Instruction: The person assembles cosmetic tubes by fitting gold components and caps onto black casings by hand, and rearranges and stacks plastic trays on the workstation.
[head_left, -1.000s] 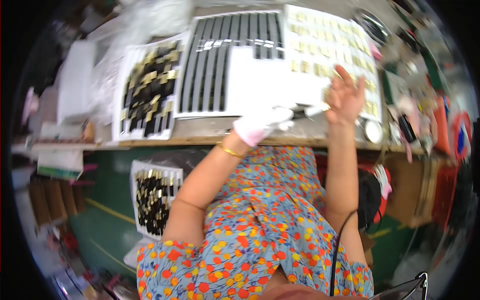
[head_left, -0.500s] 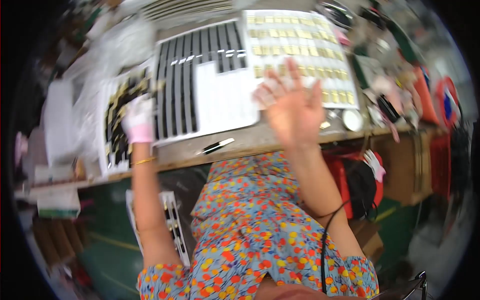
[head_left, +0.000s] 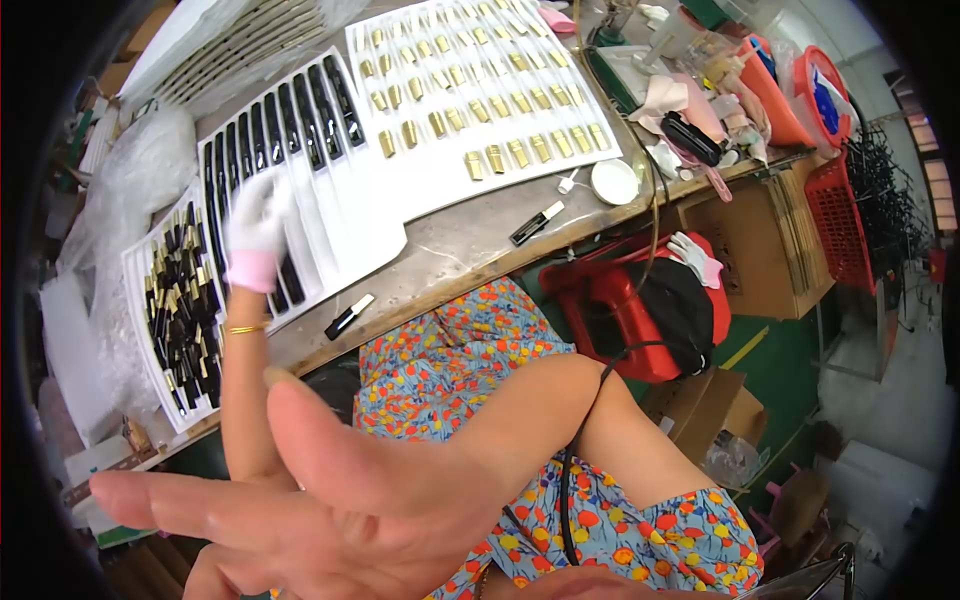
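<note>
My left hand (head_left: 257, 230), in a white glove with a pink cuff, is over the tray of long black tubes (head_left: 315, 110). Its fingers are curled, and anything between them is too small to tell. My right hand (head_left: 350, 510) is bare, close to the camera, fingers spread and holding nothing. Left of the gloved hand, a white tray holds a heap of black and gold tubes (head_left: 185, 310). Rows of gold caps (head_left: 480, 100) stand on a white board. Two short black-and-white tubes, one (head_left: 349, 316) nearer and one (head_left: 537, 223) farther right, lie by the table's front edge.
A white round container (head_left: 615, 182) stands near the front edge. Cloths and a black case (head_left: 692, 138) are at the right. Below are a red stool (head_left: 610, 320) with a black cloth and a cardboard box (head_left: 745, 240). Plastic wrap (head_left: 150, 180) lies at the left.
The view has turned. My right hand has come from above the table up close to the camera. My left hand has gone from the heaped tubes to the tray of long black tubes.
</note>
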